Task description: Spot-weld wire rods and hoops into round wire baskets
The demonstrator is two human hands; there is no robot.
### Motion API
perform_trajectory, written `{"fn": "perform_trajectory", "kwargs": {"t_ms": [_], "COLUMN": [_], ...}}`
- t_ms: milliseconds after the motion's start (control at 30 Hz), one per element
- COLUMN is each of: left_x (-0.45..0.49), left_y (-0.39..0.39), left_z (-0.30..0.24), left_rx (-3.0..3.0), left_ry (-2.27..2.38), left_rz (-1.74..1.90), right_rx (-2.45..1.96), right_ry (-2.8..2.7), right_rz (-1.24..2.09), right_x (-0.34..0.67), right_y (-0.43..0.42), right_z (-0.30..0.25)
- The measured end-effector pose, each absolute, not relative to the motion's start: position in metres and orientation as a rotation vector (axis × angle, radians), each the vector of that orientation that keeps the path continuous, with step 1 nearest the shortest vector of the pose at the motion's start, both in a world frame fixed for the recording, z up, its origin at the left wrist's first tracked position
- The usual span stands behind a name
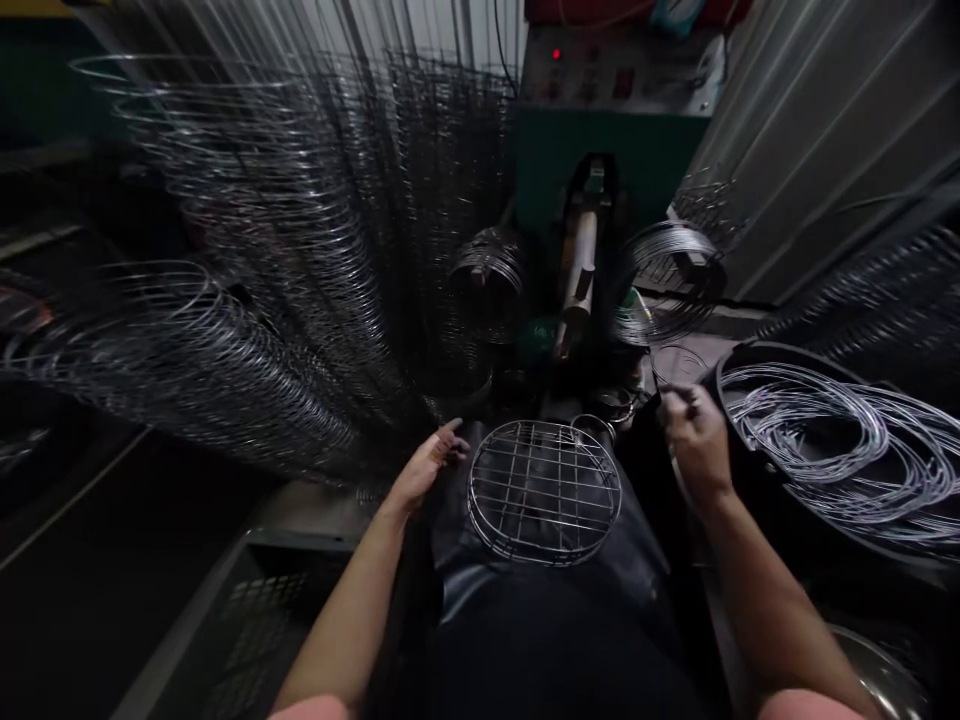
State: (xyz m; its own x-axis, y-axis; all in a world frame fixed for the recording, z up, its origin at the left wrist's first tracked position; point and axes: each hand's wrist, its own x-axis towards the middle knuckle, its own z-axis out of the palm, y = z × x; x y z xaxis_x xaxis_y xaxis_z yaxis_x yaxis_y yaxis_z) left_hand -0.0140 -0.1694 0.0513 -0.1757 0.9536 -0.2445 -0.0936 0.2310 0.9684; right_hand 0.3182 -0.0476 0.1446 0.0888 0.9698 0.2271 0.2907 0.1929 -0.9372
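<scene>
A round wire grid (544, 490) lies on the dark apron over my lap, stacked on similar grids. My left hand (429, 465) hovers just left of the grid, fingers loosely extended and apart, holding nothing. My right hand (694, 435) is closed in a pinch near the rim of a dark tub (731, 365) that holds loose wire rings (832, 440). It seems to grip a thin wire ring, which is hard to make out. Ahead stands a green machine (600, 160) with a beige arm (579, 275).
Long stacks of wire rings (225, 350) hang and lean on the left. More ring bundles (667, 265) flank the machine. A metal mesh bin (247, 610) sits at lower left. Corrugated wall panels rise behind and to the right.
</scene>
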Motion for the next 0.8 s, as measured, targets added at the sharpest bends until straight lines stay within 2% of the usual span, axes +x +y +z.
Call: {"fn": "perform_trajectory", "kwargs": {"t_ms": [133, 267, 433, 633, 800], "left_x": [-0.01, -0.005, 0.002, 0.009, 0.009], "left_y": [-0.16, -0.159, -0.165, -0.169, -0.169], "left_z": [0.047, 0.032, 0.016, 0.006, 0.01], "left_rx": [0.603, 0.426, 0.514, 0.65, 0.879], "left_ry": [1.202, 1.166, 1.205, 1.203, 1.256], "left_rz": [1.234, 1.238, 1.198, 1.133, 1.123], "right_rx": [-1.593, -1.865, -1.836, -1.593, -1.549], "right_ry": [-1.991, -2.214, -2.102, -1.846, -1.736], "right_rz": [0.644, 0.551, 0.606, 0.982, 1.141], "right_x": [0.301, 0.306, 0.326, 0.345, 0.348], "right_y": [-0.09, -0.1, -0.107, -0.122, -0.127], "right_z": [0.111, 0.082, 0.058, 0.025, 0.007]}}
